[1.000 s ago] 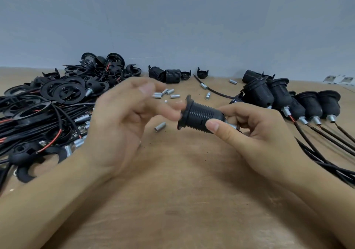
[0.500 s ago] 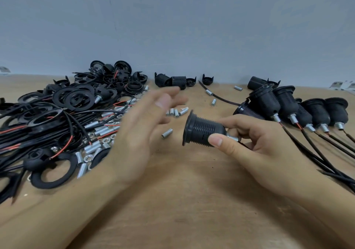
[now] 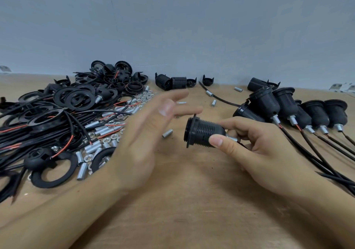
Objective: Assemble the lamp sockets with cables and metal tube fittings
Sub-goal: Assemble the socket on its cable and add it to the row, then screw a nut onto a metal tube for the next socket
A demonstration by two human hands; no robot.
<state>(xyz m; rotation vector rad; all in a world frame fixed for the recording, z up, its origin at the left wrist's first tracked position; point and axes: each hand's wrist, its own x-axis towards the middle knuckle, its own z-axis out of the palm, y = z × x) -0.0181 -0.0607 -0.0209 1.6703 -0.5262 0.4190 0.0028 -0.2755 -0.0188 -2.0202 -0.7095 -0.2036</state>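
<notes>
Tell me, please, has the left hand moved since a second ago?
Yes. The left hand has let go of the socket, opened, and drawn back toward the parts pile.

Two hands (image 3: 146,133); one held socket (image 3: 203,132); about six finished sockets (image 3: 315,112); loose rings (image 3: 75,98), tubes (image 3: 167,133), nuts (image 3: 144,96) uncountable.

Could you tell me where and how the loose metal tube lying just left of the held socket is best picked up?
Pinch the tube across its middle, coming straight down from above. It lies flat and alone on bare table, its round sides free, so the open left hand close beside it could probably close two fingertips on it.
</notes>
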